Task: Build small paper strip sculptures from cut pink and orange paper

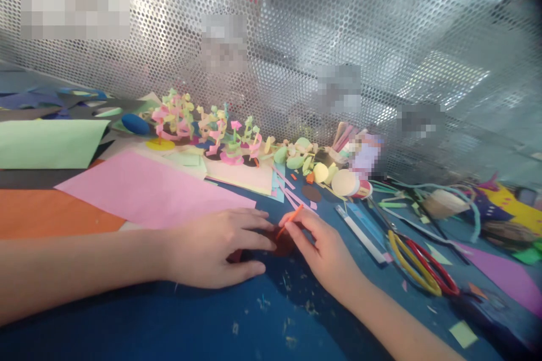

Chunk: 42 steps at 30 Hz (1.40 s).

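My left hand lies low over the blue table, fingers stretched out and apart. Its fingertips reach the edge of a brown paper disc, which the fingers partly hide. Between thumb and forefinger, my right hand pinches a thin orange paper strip. The strip slants above the disc; I cannot tell whether its lower end touches it. Just beyond both hands are some narrow pink paper strips and another brown disc.
Pink paper, orange paper and green paper spread out leftward. Small paper-flower models line the back before a perforated metal screen. Scissors with red and yellow handles and a white cutter lie rightward.
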Motion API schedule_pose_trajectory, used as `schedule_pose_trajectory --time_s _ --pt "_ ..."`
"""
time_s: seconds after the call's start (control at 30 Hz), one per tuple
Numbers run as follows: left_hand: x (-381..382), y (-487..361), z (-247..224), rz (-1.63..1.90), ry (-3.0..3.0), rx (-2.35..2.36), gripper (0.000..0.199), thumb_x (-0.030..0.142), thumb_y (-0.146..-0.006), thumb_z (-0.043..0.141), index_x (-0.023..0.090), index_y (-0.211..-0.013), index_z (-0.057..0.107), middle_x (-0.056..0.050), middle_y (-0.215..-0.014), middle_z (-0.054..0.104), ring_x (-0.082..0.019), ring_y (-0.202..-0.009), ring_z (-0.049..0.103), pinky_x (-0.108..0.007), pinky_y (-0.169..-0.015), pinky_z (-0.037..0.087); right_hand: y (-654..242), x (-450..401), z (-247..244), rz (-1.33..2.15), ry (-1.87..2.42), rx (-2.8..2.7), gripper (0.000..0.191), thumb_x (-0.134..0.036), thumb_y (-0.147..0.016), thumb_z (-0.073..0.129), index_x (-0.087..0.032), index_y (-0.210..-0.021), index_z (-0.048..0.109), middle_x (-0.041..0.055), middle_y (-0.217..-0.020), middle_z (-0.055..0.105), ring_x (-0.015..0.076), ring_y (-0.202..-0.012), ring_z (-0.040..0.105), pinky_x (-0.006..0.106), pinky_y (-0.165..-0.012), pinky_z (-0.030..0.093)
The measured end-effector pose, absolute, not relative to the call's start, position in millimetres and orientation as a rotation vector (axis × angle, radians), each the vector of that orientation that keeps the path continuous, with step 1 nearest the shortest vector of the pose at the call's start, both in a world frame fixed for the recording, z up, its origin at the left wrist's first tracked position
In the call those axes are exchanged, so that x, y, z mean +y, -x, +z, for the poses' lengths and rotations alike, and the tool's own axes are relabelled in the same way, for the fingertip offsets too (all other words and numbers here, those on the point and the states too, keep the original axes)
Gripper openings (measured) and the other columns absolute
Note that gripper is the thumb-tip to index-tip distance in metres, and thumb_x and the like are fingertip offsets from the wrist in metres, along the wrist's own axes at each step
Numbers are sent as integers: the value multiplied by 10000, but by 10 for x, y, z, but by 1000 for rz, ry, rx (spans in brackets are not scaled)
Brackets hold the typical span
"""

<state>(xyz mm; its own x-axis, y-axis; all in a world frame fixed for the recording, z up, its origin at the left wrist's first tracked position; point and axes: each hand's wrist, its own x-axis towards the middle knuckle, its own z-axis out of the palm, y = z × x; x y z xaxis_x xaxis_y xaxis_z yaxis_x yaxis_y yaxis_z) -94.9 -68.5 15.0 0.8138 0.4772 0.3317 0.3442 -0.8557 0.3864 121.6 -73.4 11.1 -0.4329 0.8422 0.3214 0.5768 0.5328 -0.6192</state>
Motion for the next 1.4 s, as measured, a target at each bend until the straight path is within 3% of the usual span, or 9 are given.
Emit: schedule_pose_trajectory --time_s 0.57,0.9,1.4 --pt "-685 945 143 612 -2724 617 338 294 -832 482 233 -1155 561 -64 -1245 535 -230 -1167 462 -377 -990 378 -1198 -708 122 526 1153 -2199 154 -261 -895 421 -216 -857 564 27 -887 614 156 -815 577 266 -747 453" --pt "-732 954 171 703 -2699 630 336 329 -792 520 182 -1082 609 -111 -1153 587 -236 -1092 529 -367 -958 415 -1182 -723 63 505 1159 -2226 147 -268 -895 409 -227 -883 549 22 -884 618 157 -829 589 258 -747 457" --pt "-713 966 86 832 -2704 551 321 322 -782 523 182 -1056 615 -95 -1071 622 -203 -1015 565 -331 -943 415 -1195 -692 -13 324 1106 -2252 128 -301 -867 451 -241 -888 562 8 -855 650 144 -785 628 222 -706 496"
